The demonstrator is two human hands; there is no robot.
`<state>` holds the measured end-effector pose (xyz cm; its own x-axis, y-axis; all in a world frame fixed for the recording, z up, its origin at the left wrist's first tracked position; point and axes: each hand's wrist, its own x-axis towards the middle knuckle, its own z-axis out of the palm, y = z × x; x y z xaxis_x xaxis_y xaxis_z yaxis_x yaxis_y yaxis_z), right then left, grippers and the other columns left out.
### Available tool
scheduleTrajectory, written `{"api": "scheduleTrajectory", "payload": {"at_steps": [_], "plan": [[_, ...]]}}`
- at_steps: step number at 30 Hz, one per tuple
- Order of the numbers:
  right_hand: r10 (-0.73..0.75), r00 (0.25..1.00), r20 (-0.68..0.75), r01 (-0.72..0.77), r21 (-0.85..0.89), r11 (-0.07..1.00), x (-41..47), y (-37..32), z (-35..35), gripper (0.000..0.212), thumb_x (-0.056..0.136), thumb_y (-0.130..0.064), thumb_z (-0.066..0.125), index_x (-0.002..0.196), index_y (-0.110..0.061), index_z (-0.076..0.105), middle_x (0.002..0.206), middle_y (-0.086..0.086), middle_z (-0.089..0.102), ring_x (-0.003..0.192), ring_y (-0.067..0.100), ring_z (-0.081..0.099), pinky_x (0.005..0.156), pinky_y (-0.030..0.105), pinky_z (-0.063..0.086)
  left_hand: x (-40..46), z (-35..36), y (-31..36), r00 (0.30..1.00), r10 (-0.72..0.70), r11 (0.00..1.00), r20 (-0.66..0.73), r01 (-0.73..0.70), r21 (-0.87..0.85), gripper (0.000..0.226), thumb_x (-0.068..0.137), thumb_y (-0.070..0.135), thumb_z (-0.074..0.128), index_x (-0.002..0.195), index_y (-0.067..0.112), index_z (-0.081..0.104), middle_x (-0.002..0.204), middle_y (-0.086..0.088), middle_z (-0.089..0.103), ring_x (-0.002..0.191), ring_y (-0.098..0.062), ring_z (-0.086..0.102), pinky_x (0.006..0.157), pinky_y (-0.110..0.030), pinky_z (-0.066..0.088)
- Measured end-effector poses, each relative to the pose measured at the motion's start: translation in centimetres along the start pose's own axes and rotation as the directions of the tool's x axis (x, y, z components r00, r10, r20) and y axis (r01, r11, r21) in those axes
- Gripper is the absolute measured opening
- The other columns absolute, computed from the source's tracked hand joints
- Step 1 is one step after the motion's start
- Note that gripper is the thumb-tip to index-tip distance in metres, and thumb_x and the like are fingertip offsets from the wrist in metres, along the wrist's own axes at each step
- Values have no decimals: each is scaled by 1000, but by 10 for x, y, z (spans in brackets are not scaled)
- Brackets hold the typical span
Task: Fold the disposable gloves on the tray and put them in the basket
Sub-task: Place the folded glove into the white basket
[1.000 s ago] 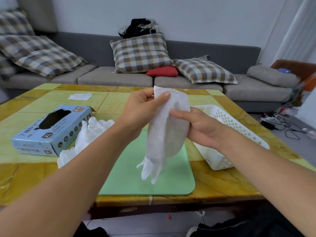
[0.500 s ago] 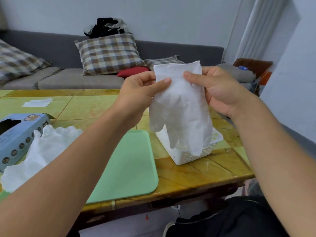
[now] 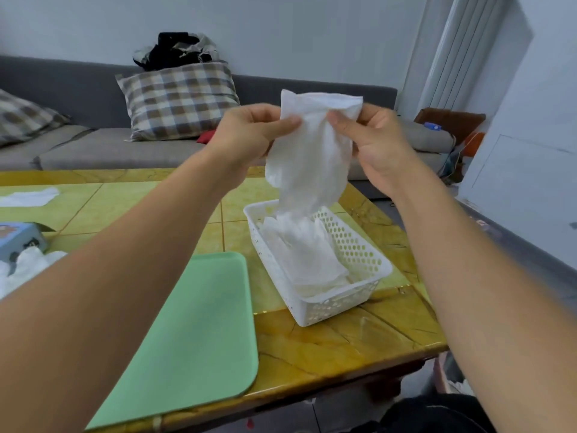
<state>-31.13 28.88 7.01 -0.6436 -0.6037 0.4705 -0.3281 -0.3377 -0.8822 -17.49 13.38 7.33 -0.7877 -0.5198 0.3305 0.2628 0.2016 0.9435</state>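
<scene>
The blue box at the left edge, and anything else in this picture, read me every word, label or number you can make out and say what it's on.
None can be read.
Blue box: only a corner shows, with a small picture and dark round marks, too blurred and cut off to read.
Glove, basket and green tray: no print shows.

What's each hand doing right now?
Left hand: pinching the cuff of the thin white disposable glove.
Right hand: pinching the same cuff's other corner.
</scene>
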Motion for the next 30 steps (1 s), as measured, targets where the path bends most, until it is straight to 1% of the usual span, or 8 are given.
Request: {"api": "scheduleTrajectory", "payload": {"at_steps": [5,10,15,20,23,26,28,30], "plan": [[126,989,75,-124,-24,992,-14,68,-13,28,86,1,73,114,-2,72,111,12,75,109,30,70,99,45,56,-5,-6,-56,996,30,970,80,-48,237,35,77,25,84,90,-6,74,94,-26,73,78,-21,61,81,-39,55],[334,884,326,-207,-367,907,-48,104,-35,20,83,6,76,95,-9,76,90,-2,77,84,6,70,84,24,55,-36,-11,-107,935,-153,845,320,-43,532,20,77,14,87,69,2,73,61,5,62,55,-10,46,56,-19,39],[452,765,458,-68,-641,764,-65,92,-41,16,80,2,80,92,-10,79,91,6,78,80,9,68,81,29,56,-50,8,-105,837,-216,666,502,-250,703,16,80,6,77,91,17,81,88,8,78,81,-3,71,79,-24,58],[642,620,451,71,-847,527,-70,66,-36,29,81,-4,69,95,-27,81,83,-22,74,74,-7,63,74,24,52,-52,31,-88,660,-498,516,563,-296,804,19,87,29,69,105,26,76,107,14,74,103,-7,66,96,-32,53],[587,699,408,-1,-820,572,-67,58,-30,18,87,-17,71,90,-31,83,77,-24,72,73,-5,62,74,18,46,-45,33,-85,763,-405,500,504,-277,820,31,86,46,60,94,22,79,96,7,76,94,-11,66,87,-34,54],[421,823,382,120,-841,527,-58,69,-8,32,77,-32,84,108,-31,78,105,-17,73,97,3,63,88,32,52,-34,29,-86,909,-167,150,383,-360,921,40,78,54,53,87,21,73,85,3,71,86,-20,64,76,-33,45],[525,749,405,155,-877,455,-61,83,12,72,72,-43,87,137,-36,58,138,-16,56,123,7,52,101,33,47,-31,26,-97,910,-284,-44,300,-325,945,31,81,51,56,90,22,64,86,6,62,88,-21,58,79,-35,35],[661,648,378,97,-902,421,-66,95,28,86,77,-41,82,152,-37,38,151,-11,45,133,16,48,104,36,45,-30,26,-109,847,-479,-10,231,-268,963,33,83,50,54,98,23,63,94,4,59,94,-21,57,78,-36,36]]}}
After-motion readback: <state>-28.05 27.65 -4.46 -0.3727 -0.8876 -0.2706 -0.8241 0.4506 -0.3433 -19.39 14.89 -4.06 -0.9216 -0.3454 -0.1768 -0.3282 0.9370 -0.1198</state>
